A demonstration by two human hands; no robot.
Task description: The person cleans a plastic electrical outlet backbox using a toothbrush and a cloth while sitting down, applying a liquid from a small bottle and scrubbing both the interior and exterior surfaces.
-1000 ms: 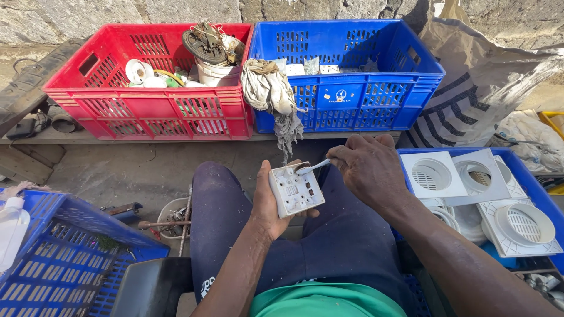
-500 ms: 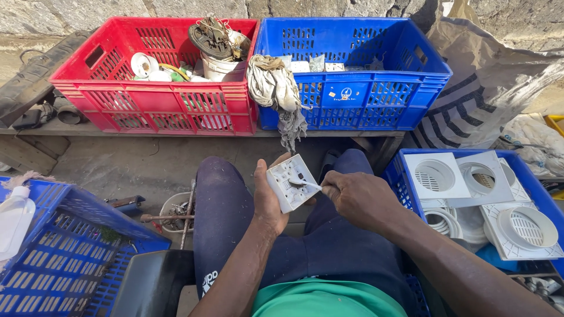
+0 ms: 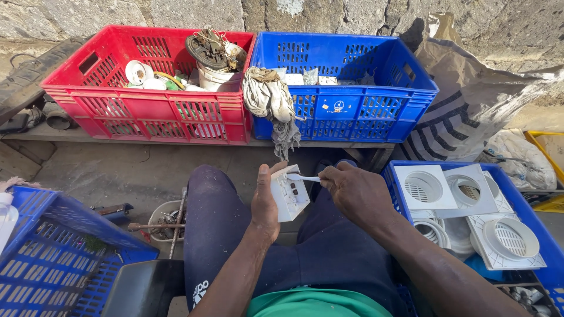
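Left hand (image 3: 265, 202) closed around white square plastic switch plate (image 3: 290, 192), holding it tilted above lap. Right hand (image 3: 352, 191) pinches thin white plastic stick (image 3: 304, 177), tip touching plate's top edge. Just right: blue crate (image 3: 392, 176) with white square vent covers (image 3: 424, 186). Ahead: red crate (image 3: 147, 117), second blue crate (image 3: 358, 114), grey rag (image 3: 271, 97) draped over its rim.

A small round white label (image 3: 339, 106) marks the blue crate's front wall; beside it slumps a large sack (image 3: 470, 100), beige with dark stripes.
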